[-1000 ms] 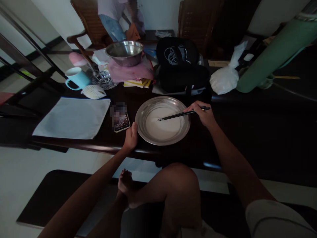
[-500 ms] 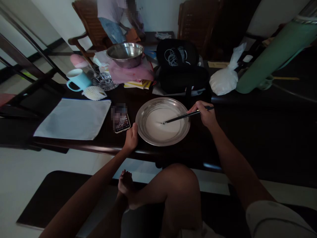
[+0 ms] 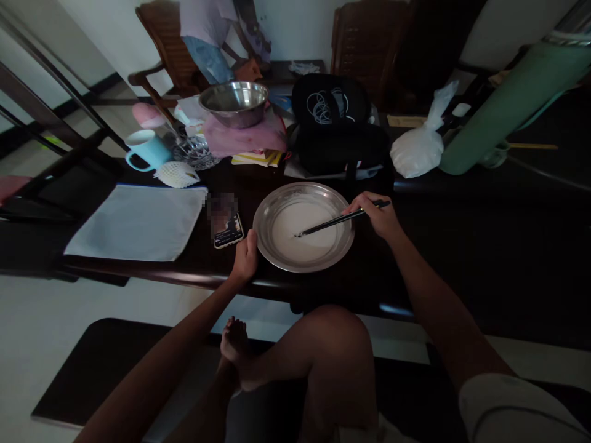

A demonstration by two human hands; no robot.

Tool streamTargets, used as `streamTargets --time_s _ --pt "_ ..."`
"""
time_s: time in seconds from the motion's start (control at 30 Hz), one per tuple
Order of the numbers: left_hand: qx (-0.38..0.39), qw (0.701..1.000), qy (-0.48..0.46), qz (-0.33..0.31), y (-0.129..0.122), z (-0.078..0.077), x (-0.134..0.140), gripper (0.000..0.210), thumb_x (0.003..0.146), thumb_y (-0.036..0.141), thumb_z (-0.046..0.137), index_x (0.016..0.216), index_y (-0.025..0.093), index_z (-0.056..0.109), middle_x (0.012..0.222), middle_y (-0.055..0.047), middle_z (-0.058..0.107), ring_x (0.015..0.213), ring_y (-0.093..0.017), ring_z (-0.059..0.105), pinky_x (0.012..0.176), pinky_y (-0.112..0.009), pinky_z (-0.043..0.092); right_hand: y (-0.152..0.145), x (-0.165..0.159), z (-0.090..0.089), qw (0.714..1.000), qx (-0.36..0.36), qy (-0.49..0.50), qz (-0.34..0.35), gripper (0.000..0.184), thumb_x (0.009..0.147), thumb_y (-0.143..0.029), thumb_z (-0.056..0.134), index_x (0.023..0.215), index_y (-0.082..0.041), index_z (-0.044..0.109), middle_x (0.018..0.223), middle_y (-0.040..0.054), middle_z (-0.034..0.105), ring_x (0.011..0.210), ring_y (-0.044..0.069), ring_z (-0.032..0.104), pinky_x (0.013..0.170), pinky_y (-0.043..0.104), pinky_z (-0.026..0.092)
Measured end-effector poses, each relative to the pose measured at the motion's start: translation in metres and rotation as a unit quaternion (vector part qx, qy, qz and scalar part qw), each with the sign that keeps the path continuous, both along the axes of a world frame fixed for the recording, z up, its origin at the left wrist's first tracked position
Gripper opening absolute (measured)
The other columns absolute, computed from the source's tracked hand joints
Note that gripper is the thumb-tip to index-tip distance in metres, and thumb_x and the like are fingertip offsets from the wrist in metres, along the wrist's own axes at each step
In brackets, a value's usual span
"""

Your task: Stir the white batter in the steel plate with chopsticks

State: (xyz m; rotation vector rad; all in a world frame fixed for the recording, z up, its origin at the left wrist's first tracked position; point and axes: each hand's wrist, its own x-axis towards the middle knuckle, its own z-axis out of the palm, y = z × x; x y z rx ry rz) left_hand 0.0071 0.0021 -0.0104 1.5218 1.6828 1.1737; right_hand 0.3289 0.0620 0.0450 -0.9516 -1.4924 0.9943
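Observation:
A shallow metal basin (image 3: 265,249) stands on the dark table before me, with a whitish liquid (image 3: 300,246) in it. My right hand (image 3: 379,215), at the basin's right side, is closed around a pair of black chopsticks (image 3: 339,218). Their tips dip into the liquid near its middle. At the left rim, my left hand (image 3: 244,255) grips the basin, thumb upright along the edge and the other fingers mostly hidden. Just beyond that hand lies a phone (image 3: 228,237) with its screen lit.
Left on the table (image 3: 369,258) lies a white zip pouch (image 3: 133,224). Behind stand a light-blue mug (image 3: 150,151), a steel bowl (image 3: 235,107) and a black case (image 3: 339,144). A tied bag of white powder (image 3: 418,151) sits near a tall green flask (image 3: 508,101). A person (image 3: 207,31) bends over beyond.
My right hand and the chopsticks have shifted left and slightly toward me, the tips moving left through the liquid. My left hand stays at the rim. The phone's screen picture differs.

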Motion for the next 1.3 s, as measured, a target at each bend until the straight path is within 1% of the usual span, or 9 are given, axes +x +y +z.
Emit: streamTargets --time_s 0.2,0.37,0.47,0.57,0.73,0.83,0.93,1.1,1.3 --pt "-0.004 1.0 -0.031 0.004 -0.0003 -0.0007 0.0009 0.056 0.092 0.061 0.038 0.058 0.02 0.055 0.054 -0.003 0.051 0.07 -0.022 0.06 0.071 -0.032 0.05 0.0014 0.0026 -0.0001 0.998 0.001 0.03 -0.047 0.049 0.085 -0.062 0.058 0.056 -0.022 0.063 0.06 0.002 0.072 0.06 0.018 0.069 0.067 0.035 0.056" --pt "-0.004 1.0 -0.03 0.006 -0.0002 0.0002 0.0008 0.057 0.091 0.063 0.038 0.056 0.02 0.052 0.053 -0.002 0.05 0.065 -0.021 0.057 0.068 -0.031 0.049 0.0003 0.0011 -0.0014 1.0 -0.004 0.0 0.014 0.04 0.084 -0.056 0.063 0.064 -0.022 0.068 0.068 0.0022 0.075 0.07 0.018 0.072 0.076 0.034 0.055" --pt "-0.003 1.0 -0.015 0.004 -0.0005 0.0013 0.0012 0.06 0.091 0.065 0.035 0.056 0.019 0.052 0.054 -0.002 0.052 0.063 -0.019 0.056 0.067 -0.031 0.049 0.001 0.0018 -0.0014 1.0 0.001 0.005 -0.009 0.04 0.084 -0.056 0.063 0.065 -0.022 0.068 0.071 0.0024 0.076 0.073 0.019 0.073 0.078 0.033 0.055" --pt "-0.002 1.0 -0.002 0.001 -0.0005 0.0019 0.0014 0.063 0.09 0.068 0.033 0.056 0.018 0.052 0.055 -0.002 0.053 0.061 -0.018 0.055 0.065 -0.031 0.048 0.0025 0.0027 -0.0024 0.999 0.004 0.018 -0.038 0.047 0.085 -0.06 0.059 0.058 -0.021 0.065 0.062 0.0023 0.072 0.066 0.018 0.071 0.071 0.033 0.055" --pt "0.003 1.0 -0.006 -0.001 -0.0001 0.0009 0.0008 0.062 0.091 0.067 0.033 0.056 0.019 0.052 0.054 -0.002 0.051 0.062 -0.019 0.056 0.066 -0.031 0.048 0.0017 0.0011 -0.0025 1.0 -0.008 -0.004 0.014 0.042 0.083 -0.059 0.062 0.063 -0.022 0.067 0.066 0.0018 0.074 0.071 0.019 0.072 0.076 0.034 0.055" --pt "0.002 1.0 -0.007 -0.003 0.0 0.0001 0.0006 0.063 0.09 0.068 0.033 0.055 0.019 0.052 0.055 -0.002 0.052 0.062 -0.019 0.055 0.066 -0.031 0.047 0.002 0.0023 -0.0018 1.0 -0.004 -0.001 -0.012 0.041 0.084 -0.057 0.063 0.064 -0.022 0.067 0.068 0.002 0.074 0.072 0.019 0.072 0.077 0.034 0.056" --pt "-0.004 1.0 -0.013 -0.002 0.0 -0.0008 0.0004 0.063 0.091 0.067 0.033 0.056 0.019 0.053 0.056 -0.003 0.053 0.062 -0.019 0.055 0.065 -0.031 0.047 0.0029 0.0034 -0.0026 0.999 0.002 0.025 -0.037 0.046 0.087 -0.058 0.058 0.058 -0.022 0.064 0.061 0.0018 0.071 0.062 0.018 0.07 0.069 0.034 0.055" --pt "0.005 1.0 -0.016 0.0 0.0002 -0.0015 0.0 0.059 0.092 0.063 0.035 0.059 0.019 0.055 0.054 -0.002 0.052 0.066 -0.02 0.058 0.068 -0.031 0.049 0.001 0.0002 -0.002 1.0 0.0 -0.002 0.013 0.041 0.085 -0.056 0.062 0.063 -0.022 0.067 0.067 0.0024 0.074 0.07 0.019 0.072 0.075 0.034 0.056" --pt "-0.002 1.0 0.007 -0.004 0.0004 0.0003 0.0008 0.064 0.092 0.067 0.03 0.056 0.019 0.052 0.055 -0.003 0.053 0.059 -0.018 0.054 0.063 -0.031 0.046 0.0019 0.003 -0.0016 0.999 0.015 0.018 -0.038 0.046 0.089 -0.054 0.056 0.058 -0.021 0.063 0.062 0.0023 0.071 0.065 0.017 0.071 0.069 0.032 0.055"
